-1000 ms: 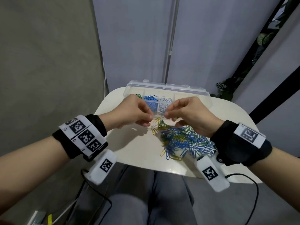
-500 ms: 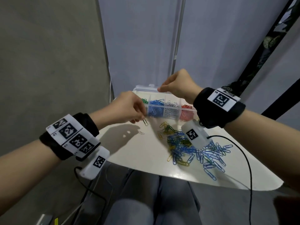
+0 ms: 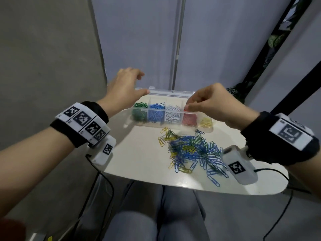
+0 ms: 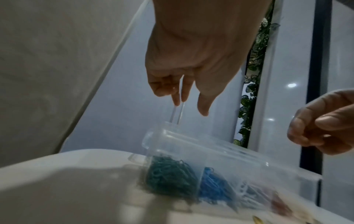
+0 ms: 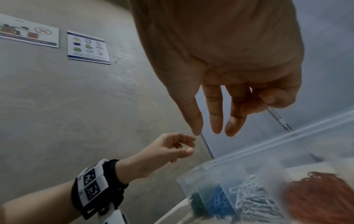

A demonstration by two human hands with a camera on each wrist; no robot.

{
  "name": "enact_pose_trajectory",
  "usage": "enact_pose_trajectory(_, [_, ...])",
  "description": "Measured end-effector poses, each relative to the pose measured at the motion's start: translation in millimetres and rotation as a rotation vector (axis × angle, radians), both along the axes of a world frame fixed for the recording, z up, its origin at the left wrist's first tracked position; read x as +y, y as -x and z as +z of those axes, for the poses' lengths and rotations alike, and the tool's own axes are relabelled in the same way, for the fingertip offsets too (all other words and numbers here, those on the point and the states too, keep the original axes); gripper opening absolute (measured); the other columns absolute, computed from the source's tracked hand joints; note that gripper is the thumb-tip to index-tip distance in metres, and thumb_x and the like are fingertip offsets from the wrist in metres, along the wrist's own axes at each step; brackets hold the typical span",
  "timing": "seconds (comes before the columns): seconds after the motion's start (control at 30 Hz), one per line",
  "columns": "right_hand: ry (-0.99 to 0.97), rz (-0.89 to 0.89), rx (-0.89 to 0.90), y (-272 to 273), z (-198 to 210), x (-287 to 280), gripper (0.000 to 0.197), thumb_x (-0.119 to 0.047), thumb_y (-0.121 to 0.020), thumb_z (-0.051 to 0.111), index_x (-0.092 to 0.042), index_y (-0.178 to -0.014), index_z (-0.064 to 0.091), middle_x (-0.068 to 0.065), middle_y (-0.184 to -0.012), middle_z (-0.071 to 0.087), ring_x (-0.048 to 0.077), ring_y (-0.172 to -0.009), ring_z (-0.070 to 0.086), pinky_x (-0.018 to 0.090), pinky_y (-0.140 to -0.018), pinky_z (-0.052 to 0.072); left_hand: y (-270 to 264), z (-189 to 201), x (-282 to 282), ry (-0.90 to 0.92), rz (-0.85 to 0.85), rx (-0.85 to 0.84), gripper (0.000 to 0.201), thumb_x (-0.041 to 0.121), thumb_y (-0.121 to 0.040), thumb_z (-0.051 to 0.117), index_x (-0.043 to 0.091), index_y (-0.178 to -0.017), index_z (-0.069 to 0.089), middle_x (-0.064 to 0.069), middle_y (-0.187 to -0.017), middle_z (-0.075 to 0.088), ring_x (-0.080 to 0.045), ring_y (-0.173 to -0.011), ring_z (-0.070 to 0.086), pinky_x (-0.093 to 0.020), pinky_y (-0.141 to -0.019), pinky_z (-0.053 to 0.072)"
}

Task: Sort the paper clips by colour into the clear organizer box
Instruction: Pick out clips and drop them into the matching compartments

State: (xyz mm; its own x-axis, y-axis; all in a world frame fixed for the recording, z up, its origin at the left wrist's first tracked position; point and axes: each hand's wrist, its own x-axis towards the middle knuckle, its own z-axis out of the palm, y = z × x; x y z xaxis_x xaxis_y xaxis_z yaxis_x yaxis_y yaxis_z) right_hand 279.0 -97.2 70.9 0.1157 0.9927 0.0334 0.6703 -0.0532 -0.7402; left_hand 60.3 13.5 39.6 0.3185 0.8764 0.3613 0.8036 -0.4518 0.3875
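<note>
Paper clips lie in a mixed heap of blue, green and yellow on the white table, just in front of the right hand and below it. The clear organizer box sits past the heap, between the two hands. It has green, blue, white, red and yellow clips, each colour in its own part. Its lid stands open at the far side.

The left hand is up by the left end of the lid, fingers loosely bent and holding nothing; its thumb looks close to the lid edge, but I cannot tell if it touches. The right hand is over the red part of the box with its fingertips drawn close together; if a clip is pinched there, it is too small to see.

The table's round near edge is just past the heap, and a black cable hangs over it under the right wrist. A grey wall is close on the left hand's side. Bare table lies between the left wrist and the heap.

Only the right wrist view shows two posters on that wall. The left wrist view shows the box from low down, blurry, with leaves behind it.
</note>
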Motion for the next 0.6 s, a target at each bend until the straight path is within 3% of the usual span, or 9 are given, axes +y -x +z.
enact_pose_trajectory(0.1, [0.062, 0.052, -0.073, -14.0, -5.8, -12.7, 0.011, -0.011, -0.072, 0.079, -0.005, -0.081, 0.074, -0.002, -0.056, 0.053, 0.005, -0.048, 0.04, 0.017, -0.045, 0.033, -16.0, -3.0, -20.8, -0.034, -0.176, -0.068, 0.048, 0.038, -0.077, 0.075, 0.017, -0.117, 0.058, 0.003, -0.111, 0.051, -0.014, -0.105, 0.046, -0.026, -0.086, 0.037])
enact_pose_trajectory(0.2, [0.167, 0.109, -0.195, -26.2, -17.8, -23.0, 0.019, -0.011, -0.068, 0.083, -0.008, -0.084, 0.074, 0.001, -0.064, 0.058, 0.012, -0.055, 0.046, 0.022, -0.052, 0.036, -31.2, -10.4, -40.4, 0.051, -0.414, -0.002, 0.042, 0.037, -0.073, 0.078, 0.021, -0.108, 0.062, 0.006, -0.102, 0.053, -0.012, -0.094, 0.049, -0.038, -0.083, 0.046])
enact_pose_trajectory(0.27, [0.227, 0.123, -0.243, -33.7, -26.4, -28.0, 0.024, -0.011, -0.066, 0.084, -0.012, -0.087, 0.073, 0.003, -0.068, 0.062, 0.015, -0.06, 0.05, 0.025, -0.057, 0.038, -39.4, -16.7, -49.0, 0.122, -0.546, 0.088, 0.038, 0.039, -0.073, 0.077, 0.024, -0.106, 0.063, 0.008, -0.099, 0.054, -0.011, -0.094, 0.05, -0.041, -0.083, 0.047])
enact_pose_trajectory(0.4, [0.32, 0.146, -0.411, -45.6, -42.6, -35.4, 0.039, -0.013, -0.068, 0.082, -0.017, -0.105, 0.069, 0.003, -0.086, 0.068, 0.007, -0.06, 0.052, 0.015, -0.05, 0.036, -53.8, -28.3, -56.8, 0.187, -0.618, 0.232, 0.038, 0.044, -0.075, 0.075, 0.028, -0.107, 0.063, 0.01, -0.102, 0.056, -0.009, -0.098, 0.048, -0.039, -0.085, 0.045])
enact_pose_trajectory(0.6, [0.352, 0.102, -0.456, -56.5, -52.3, -39.1, 0.043, -0.012, -0.067, 0.081, -0.016, -0.108, 0.066, 0.003, -0.094, 0.067, 0.004, -0.062, 0.05, 0.018, -0.051, 0.035, -68.2, -34.2, -63.0, 0.253, -0.651, 0.301, 0.04, 0.044, -0.079, 0.072, 0.025, -0.112, 0.062, 0.01, -0.103, 0.054, -0.011, -0.102, 0.047, -0.037, -0.088, 0.044])
